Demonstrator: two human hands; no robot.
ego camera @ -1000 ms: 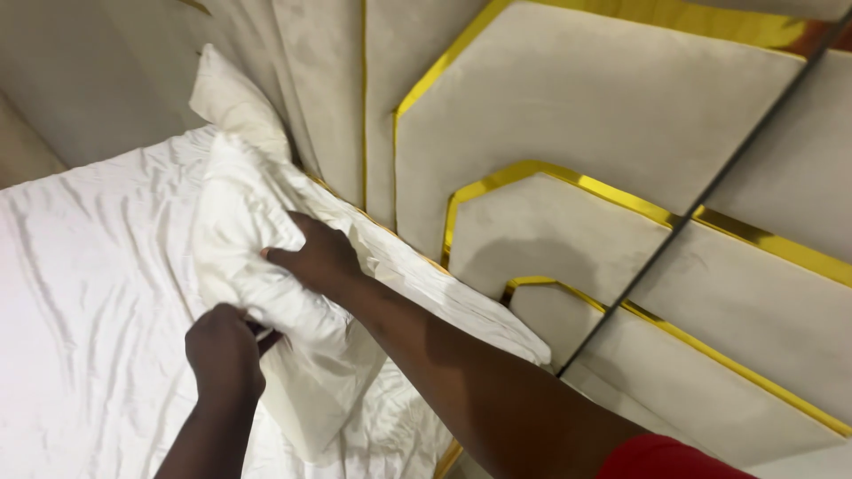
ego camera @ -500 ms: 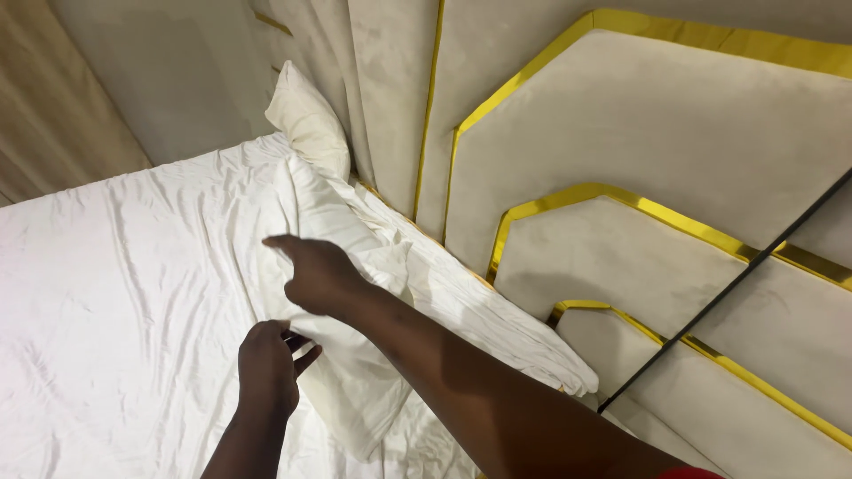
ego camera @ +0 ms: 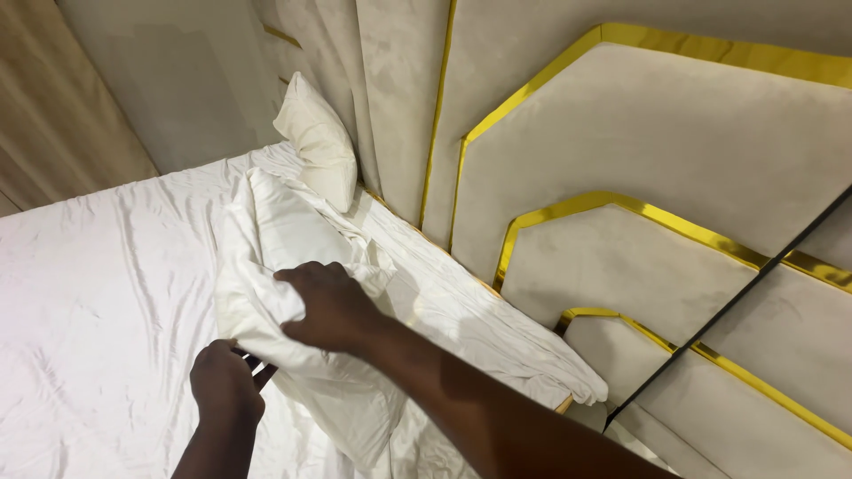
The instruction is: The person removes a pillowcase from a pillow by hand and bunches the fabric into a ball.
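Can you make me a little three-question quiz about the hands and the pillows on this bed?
1. True or false: the right hand rests on top of the near pillow.
2. Where does the small pillow stand? A) on the floor B) against the padded headboard C) under the sheet
3. Which hand takes a grip on the near pillow's lower edge?

Key:
1. True
2. B
3. The left hand
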